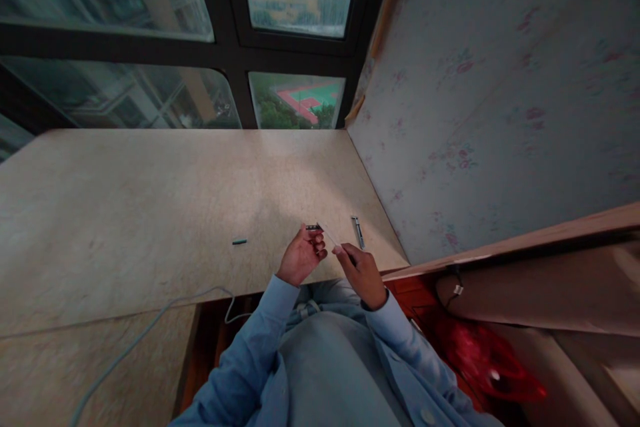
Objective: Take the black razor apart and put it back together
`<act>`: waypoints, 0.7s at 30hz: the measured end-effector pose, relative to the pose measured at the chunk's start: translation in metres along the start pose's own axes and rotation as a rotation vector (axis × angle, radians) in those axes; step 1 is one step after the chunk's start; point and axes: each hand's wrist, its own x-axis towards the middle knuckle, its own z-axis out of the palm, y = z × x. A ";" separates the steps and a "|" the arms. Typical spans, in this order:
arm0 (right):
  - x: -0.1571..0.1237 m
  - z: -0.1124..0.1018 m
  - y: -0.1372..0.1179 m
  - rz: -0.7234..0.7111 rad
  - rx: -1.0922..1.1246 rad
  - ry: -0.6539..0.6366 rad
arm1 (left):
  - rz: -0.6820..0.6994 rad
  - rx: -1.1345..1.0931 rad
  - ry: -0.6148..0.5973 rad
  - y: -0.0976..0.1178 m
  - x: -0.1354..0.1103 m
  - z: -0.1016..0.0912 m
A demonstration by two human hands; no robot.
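Observation:
My left hand is closed, its fingertips pinching a small dark strip with light marks. I cannot make out what kind of thing the strip is. In my right hand, between thumb and fingers, is a thin white stick. The far tip of the stick reaches the right end of the dark strip; whether they touch is too small to tell. To the right, a slim silver and black pen-like tool lies on the tabletop. A short dark green piece lies left of my hands.
A grey cable runs over the table's front edge at the left. Dark-framed windows stand behind the table, and a flowered wall rises at the right. A red plastic bag lies low at the right.

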 end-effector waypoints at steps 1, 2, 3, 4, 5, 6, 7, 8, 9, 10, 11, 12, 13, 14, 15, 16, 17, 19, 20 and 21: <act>-0.001 0.000 -0.002 -0.008 0.008 -0.016 | -0.002 0.004 0.003 -0.001 0.001 0.000; -0.001 0.000 -0.004 -0.017 0.018 -0.039 | -0.005 0.011 0.008 -0.001 0.001 0.000; -0.002 -0.001 -0.006 -0.026 0.030 -0.065 | -0.008 0.021 0.013 -0.002 0.001 0.000; -0.002 0.000 -0.007 -0.032 0.039 -0.087 | -0.013 0.029 0.017 -0.002 0.001 0.000; -0.002 0.000 -0.008 -0.034 0.044 -0.100 | -0.017 0.034 0.018 -0.003 0.001 0.000; -0.002 0.000 -0.009 -0.031 0.041 -0.101 | -0.020 0.032 0.018 -0.003 0.001 0.001; -0.002 0.000 -0.009 -0.025 0.030 -0.094 | -0.020 0.024 0.016 -0.002 0.000 0.001; -0.002 0.001 -0.008 -0.017 0.011 -0.082 | -0.021 0.012 0.012 -0.002 -0.001 0.001; -0.002 0.001 -0.007 -0.010 -0.012 -0.068 | -0.021 -0.001 0.010 -0.001 -0.002 0.001; -0.002 0.001 -0.006 -0.003 -0.037 -0.051 | -0.020 -0.012 0.009 -0.001 -0.002 0.002; -0.002 0.001 -0.004 0.003 -0.060 -0.035 | -0.020 -0.019 0.008 0.000 -0.003 0.002; -0.002 0.001 -0.003 0.009 -0.079 -0.021 | -0.019 -0.022 0.009 0.000 -0.003 0.002; -0.002 0.001 -0.003 0.015 -0.093 -0.010 | -0.020 -0.021 0.012 0.001 -0.004 0.002; -0.002 0.000 -0.003 0.021 -0.102 -0.003 | -0.019 -0.018 0.016 0.001 -0.004 0.002; -0.002 0.000 -0.003 0.026 -0.106 -0.001 | -0.016 -0.015 0.022 0.002 -0.004 0.002; -0.002 -0.001 -0.004 0.031 -0.105 -0.001 | -0.013 -0.012 0.028 0.002 -0.005 0.002; -0.002 -0.002 -0.006 0.034 -0.099 -0.001 | -0.006 -0.010 0.032 0.002 -0.005 0.003; -0.002 -0.004 -0.009 0.034 -0.073 -0.002 | 0.010 -0.005 0.029 0.003 -0.007 0.005; -0.002 -0.005 -0.011 0.030 -0.057 -0.007 | 0.017 -0.001 0.024 0.003 -0.007 0.006; -0.002 -0.005 -0.013 0.022 -0.041 -0.016 | 0.021 0.003 0.021 0.003 -0.007 0.006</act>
